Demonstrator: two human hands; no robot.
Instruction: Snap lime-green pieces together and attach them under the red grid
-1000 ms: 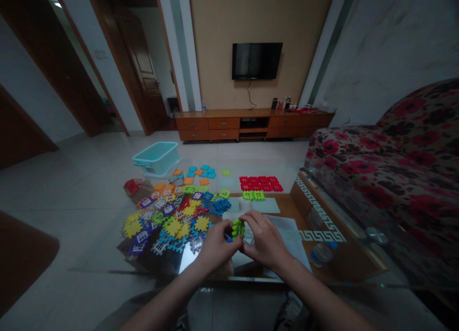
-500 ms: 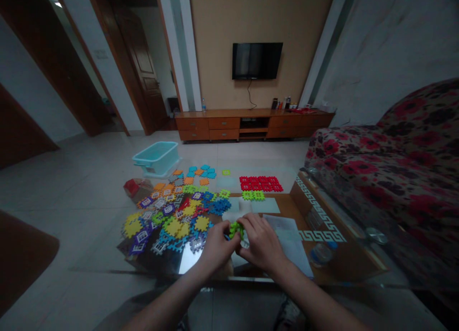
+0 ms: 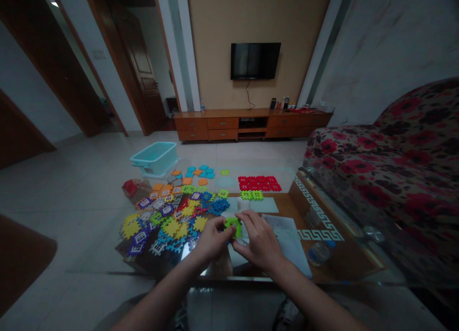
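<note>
The location is a residential living room. Identifying features: a wall-mounted flat-screen television (image 3: 254, 60) above a low wooden media cabinet with drawers (image 3: 222, 123); a sofa with red floral upholstery (image 3: 394, 163) along the right side; and a glass-topped coffee table (image 3: 315, 209) in front of the sofa. Interlocking plastic toy pieces (image 3: 171, 227) cover the table's left end. The floor is pale tile (image 3: 79, 178), and wooden interior doors (image 3: 134, 58) open off the room.

Lime-green plastic building piece (image 3: 234, 227)

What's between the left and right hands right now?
A green plastic piece, gripped by the left hand and right hand, as the head view shows.
</note>
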